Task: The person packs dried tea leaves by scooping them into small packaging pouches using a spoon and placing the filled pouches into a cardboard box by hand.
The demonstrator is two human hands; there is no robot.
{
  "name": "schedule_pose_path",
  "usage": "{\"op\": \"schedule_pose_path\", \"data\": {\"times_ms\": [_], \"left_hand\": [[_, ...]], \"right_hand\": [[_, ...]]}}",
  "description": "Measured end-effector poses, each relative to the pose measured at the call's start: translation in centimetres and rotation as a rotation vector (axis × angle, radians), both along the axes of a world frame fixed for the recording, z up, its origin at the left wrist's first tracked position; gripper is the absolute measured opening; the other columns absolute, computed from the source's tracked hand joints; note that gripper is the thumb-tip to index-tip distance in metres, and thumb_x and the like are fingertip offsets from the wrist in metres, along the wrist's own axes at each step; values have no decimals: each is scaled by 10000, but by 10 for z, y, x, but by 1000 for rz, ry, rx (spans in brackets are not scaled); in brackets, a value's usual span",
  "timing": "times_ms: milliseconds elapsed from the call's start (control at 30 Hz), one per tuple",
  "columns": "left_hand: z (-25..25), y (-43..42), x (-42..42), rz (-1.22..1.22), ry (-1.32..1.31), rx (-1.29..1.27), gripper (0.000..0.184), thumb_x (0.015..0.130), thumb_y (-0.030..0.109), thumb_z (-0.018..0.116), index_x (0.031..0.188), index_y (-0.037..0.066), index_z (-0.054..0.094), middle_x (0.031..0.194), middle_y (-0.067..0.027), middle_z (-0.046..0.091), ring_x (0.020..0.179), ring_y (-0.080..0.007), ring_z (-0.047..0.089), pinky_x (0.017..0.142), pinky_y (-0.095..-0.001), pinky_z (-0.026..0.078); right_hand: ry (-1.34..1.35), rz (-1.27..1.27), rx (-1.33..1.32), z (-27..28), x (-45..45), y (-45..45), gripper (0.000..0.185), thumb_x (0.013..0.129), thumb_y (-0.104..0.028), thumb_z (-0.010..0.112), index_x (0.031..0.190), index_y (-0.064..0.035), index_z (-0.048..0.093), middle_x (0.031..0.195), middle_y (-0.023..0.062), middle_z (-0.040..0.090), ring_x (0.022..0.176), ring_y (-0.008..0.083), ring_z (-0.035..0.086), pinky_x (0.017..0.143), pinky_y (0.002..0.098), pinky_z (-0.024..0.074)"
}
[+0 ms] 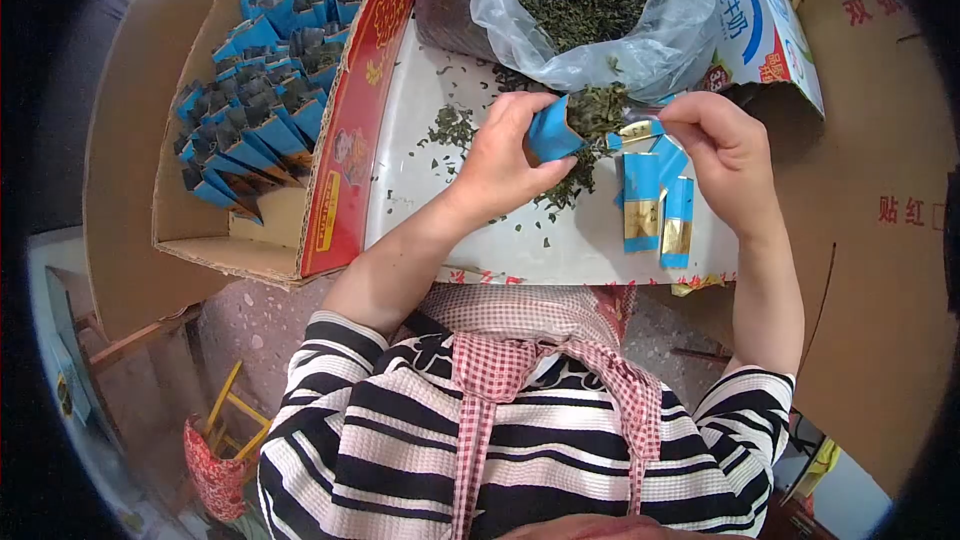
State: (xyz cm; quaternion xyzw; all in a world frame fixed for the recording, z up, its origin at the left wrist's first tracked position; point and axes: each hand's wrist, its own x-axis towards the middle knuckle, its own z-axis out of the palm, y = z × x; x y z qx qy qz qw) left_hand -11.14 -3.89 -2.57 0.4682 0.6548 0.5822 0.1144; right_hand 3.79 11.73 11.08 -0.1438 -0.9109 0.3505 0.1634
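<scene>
My left hand [500, 152] is wrapped round a small blue packet [552, 132], tilted with its mouth to the right. Dark green dried tea leaves [598, 108] are heaped at that mouth. To the right, my right hand [722, 145] is closed in a pinch beside the leaves. A slim thing seems to reach from its fingertips towards them, but its kind is hard to make out. Below that hand lie several flat blue and gold packets [642, 202]. Loose leaves are scattered on the white surface [440, 225] under my hands.
A clear plastic bag [690, 45] full of tea leaves stands open at the back. On the left, a cardboard box with a red side [352, 140] holds many upright blue packets [270, 90]. A printed milk carton [775, 30] stands back right, near brown cardboard [870, 270].
</scene>
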Motion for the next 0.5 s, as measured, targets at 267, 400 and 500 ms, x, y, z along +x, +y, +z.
{"op": "schedule_pose_path", "data": {"times_ms": [267,400,500], "left_hand": [[1,-1,0,14,42,11,574,667,105,776,1164,18,503,1078,-146,504,989,-289,550,850,-351,478],[2,-2,0,-9,5,12,567,664,99,776,1155,18,504,1075,-135,507,1002,-276,544,844,-349,480],[7,-4,2,-18,-69,23,562,661,94,776,1150,18,508,1075,-132,514,1022,-274,536,858,-352,475]], "right_hand": [[102,331,633,4,-14,-18,224,649,27,593,870,-9,595,882,122,620,811,298,609,700,382,500],[51,412,731,3,-13,-27,213,674,-90,591,866,1,584,897,116,607,809,287,606,704,373,496],[135,379,782,12,-9,-29,224,658,-93,600,860,3,584,890,115,602,809,282,603,706,375,497]]}}
